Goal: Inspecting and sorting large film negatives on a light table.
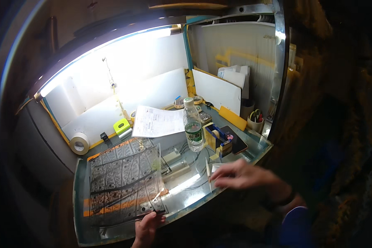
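My left hand (146, 226) pinches the front edge of a see-through film sheet (126, 177) printed with dark rectangular patterns. The sheet tilts over the left part of the glass-topped table, with orange strips visible through and around it. My right hand (242, 175), slightly blurred, hovers at the table's front right with its fingers stretched out to the left and nothing seen in them. Close to those fingertips lie a slim white pen-like stick (208, 175) and a small white piece (217, 166), partly covered by the hand.
A clear water bottle (193, 130) stands mid-table beside a blue tape dispenser (219, 140) and a dark flat tablet-like thing (237, 140). Printed paper (158, 122), a green hole punch (121, 126) and a white tape roll (79, 143) sit farther back. A cup with scissors (256, 118) is at right.
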`<control>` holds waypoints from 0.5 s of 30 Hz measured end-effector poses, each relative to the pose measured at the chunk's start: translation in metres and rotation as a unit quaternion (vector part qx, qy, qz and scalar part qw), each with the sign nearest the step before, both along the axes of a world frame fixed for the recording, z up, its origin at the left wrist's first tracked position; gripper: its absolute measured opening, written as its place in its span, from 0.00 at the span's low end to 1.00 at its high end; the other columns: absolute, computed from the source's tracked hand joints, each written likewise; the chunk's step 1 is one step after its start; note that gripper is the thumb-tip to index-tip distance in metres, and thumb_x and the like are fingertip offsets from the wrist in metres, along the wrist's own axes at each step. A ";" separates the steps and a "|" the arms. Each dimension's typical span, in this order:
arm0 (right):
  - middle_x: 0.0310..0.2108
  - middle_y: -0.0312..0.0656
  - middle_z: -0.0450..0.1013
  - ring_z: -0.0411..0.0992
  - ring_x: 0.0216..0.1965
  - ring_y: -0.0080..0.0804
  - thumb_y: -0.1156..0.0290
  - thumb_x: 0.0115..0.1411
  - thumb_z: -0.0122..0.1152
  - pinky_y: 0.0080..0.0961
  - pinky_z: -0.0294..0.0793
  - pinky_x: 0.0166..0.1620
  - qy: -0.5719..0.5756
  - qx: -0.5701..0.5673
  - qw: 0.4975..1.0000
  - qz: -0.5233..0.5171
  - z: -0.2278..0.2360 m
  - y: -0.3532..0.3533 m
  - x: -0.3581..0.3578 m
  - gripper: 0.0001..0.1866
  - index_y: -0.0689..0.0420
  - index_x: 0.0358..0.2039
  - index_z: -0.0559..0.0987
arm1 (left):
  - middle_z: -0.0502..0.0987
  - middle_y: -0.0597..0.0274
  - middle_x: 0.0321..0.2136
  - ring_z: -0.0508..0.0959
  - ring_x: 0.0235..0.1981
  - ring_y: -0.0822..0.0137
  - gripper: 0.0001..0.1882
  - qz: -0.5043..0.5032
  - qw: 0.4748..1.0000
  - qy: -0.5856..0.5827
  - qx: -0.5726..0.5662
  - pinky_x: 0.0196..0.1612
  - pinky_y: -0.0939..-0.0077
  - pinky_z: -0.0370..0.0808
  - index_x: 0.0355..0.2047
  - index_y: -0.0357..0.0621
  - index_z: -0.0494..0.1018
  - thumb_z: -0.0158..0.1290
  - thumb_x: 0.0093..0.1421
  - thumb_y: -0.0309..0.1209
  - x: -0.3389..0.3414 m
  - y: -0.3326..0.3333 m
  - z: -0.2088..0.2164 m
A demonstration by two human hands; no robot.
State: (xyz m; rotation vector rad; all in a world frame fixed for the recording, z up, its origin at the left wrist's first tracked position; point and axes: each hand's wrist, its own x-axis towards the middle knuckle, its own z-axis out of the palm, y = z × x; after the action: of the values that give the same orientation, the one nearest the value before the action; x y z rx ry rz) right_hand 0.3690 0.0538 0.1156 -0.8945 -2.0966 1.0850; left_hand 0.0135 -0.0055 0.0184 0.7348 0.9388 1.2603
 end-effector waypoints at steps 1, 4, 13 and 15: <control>0.31 0.40 0.78 0.76 0.33 0.21 0.69 0.60 0.59 0.20 0.76 0.37 0.029 -0.024 0.999 -0.034 0.008 0.016 0.018 0.11 0.61 0.40 0.78 | 0.77 0.54 0.32 0.77 0.34 0.57 0.09 0.017 1.000 -0.005 -0.003 0.39 0.63 0.74 0.36 0.39 0.72 0.51 0.54 0.27 -0.010 -0.002 -0.004; 0.25 0.39 0.78 0.75 0.28 0.18 0.71 0.56 0.61 0.19 0.74 0.33 -0.063 0.095 0.958 -0.262 0.052 0.060 0.070 0.08 0.62 0.31 0.81 | 0.74 0.56 0.47 0.73 0.50 0.62 0.20 -0.097 0.995 -0.022 0.009 0.53 0.68 0.68 0.50 0.37 0.70 0.51 0.57 0.30 -0.035 0.006 -0.029; 0.31 0.45 0.78 0.76 0.36 0.42 0.70 0.51 0.58 0.35 0.74 0.41 -0.411 0.233 0.857 -0.207 0.053 0.231 0.095 0.08 0.53 0.32 0.82 | 0.76 0.59 0.42 0.74 0.46 0.66 0.14 -0.033 0.995 -0.070 -0.059 0.50 0.71 0.70 0.43 0.35 0.73 0.51 0.55 0.24 -0.049 0.002 -0.046; 0.31 0.45 0.78 0.76 0.36 0.42 0.70 0.51 0.59 0.35 0.74 0.40 -0.440 0.235 0.851 -0.166 0.043 0.260 0.084 0.08 0.52 0.32 0.82 | 0.76 0.59 0.40 0.75 0.44 0.66 0.13 -0.039 0.992 -0.054 -0.104 0.48 0.71 0.71 0.42 0.35 0.73 0.52 0.55 0.25 -0.046 0.007 -0.040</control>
State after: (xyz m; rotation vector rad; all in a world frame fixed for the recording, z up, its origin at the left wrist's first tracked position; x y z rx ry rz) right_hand 0.4533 0.3139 0.1588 -1.5986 -2.5682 -0.1109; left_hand -0.0325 0.0011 -0.0213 0.5295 0.9285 1.1028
